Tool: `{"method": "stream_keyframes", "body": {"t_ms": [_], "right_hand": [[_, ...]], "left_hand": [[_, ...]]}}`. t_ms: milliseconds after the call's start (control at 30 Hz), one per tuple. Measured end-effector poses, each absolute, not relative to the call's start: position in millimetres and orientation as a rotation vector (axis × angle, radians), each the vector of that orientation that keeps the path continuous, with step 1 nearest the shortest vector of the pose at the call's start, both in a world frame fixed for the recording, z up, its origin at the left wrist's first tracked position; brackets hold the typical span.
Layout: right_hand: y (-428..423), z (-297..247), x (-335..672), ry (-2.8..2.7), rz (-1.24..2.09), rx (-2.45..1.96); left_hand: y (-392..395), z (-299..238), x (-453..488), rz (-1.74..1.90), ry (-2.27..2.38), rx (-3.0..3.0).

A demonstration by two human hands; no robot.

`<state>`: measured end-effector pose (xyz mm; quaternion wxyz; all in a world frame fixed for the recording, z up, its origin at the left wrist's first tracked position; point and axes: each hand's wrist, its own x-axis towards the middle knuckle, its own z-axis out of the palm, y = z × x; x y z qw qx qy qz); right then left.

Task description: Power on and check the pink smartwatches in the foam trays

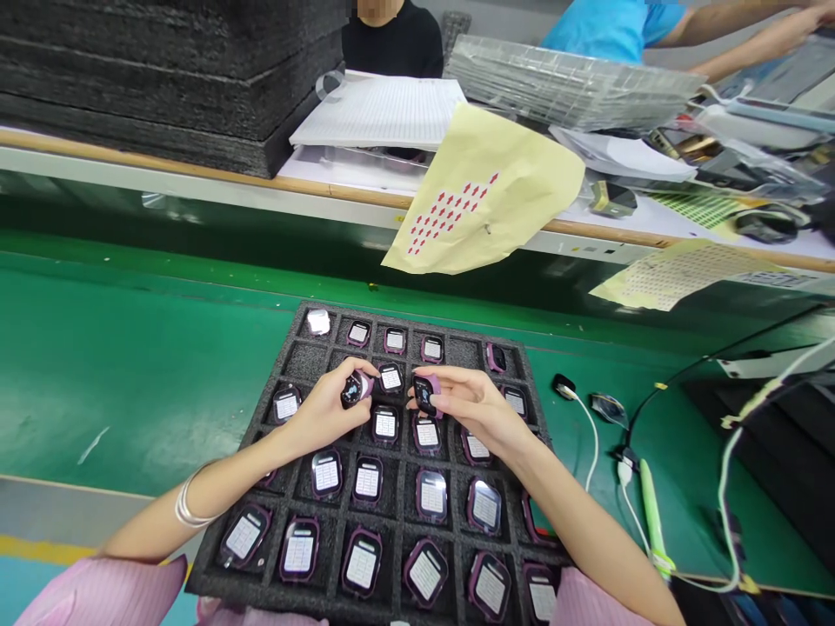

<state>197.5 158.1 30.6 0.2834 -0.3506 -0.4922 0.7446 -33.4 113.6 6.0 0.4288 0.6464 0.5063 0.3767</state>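
Note:
My left hand pinches a purple smartwatch case whose dark screen shows a small picture. Between the fingers and thumb of my right hand is a second purple smartwatch case, tilted, its screen also dark with some display. Both hands are over a black foam tray divided into square compartments. Most compartments hold watch cases with lit white screens, such as one watch between my hands and another watch just below. My forearms hide some compartments.
The tray lies on a green bench. To the right are a white cable, a black charger puck and a light green pen-like stick. Black foam stacks and a yellow sticker sheet occupy the shelf; two people are beyond.

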Motion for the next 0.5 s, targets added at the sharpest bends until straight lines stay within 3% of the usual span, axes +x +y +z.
{"method": "stream_keyframes", "body": {"t_ms": [500], "right_hand": [[158.5,30.3,197.3,-1.291,2.014,-0.871]], "left_hand": [[111.7,5.3,-30.6,0.932,1.262,1.551]]}}
